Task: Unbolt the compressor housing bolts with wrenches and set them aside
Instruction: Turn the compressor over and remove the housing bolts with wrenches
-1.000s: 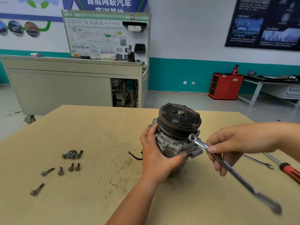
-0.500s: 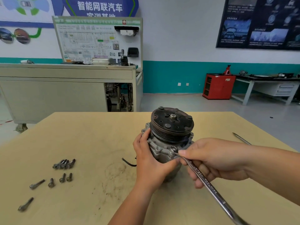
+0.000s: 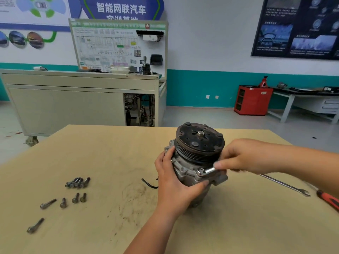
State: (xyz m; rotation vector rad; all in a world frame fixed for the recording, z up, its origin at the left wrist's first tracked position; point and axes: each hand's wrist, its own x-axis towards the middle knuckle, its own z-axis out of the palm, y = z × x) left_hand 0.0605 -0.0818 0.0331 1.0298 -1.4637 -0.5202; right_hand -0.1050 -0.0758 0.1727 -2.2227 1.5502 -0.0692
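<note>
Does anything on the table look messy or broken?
Nothing looks broken. The table has a dirty, scratchy smudge left of the compressor, and the bolts lie scattered at the left, some bunched, some loose.

Wooden table [image 3: 91, 153]: foreground. Beyond its far edge stands a grey training cabinet [image 3: 64, 107] carrying a wiring-diagram board [image 3: 110, 46]. Beyond its far right corner are a red cabinet [image 3: 253, 100] and a grey workbench [image 3: 302, 99]. A red-handled screwdriver [image 3: 330, 200] lies at its right edge.
</note>
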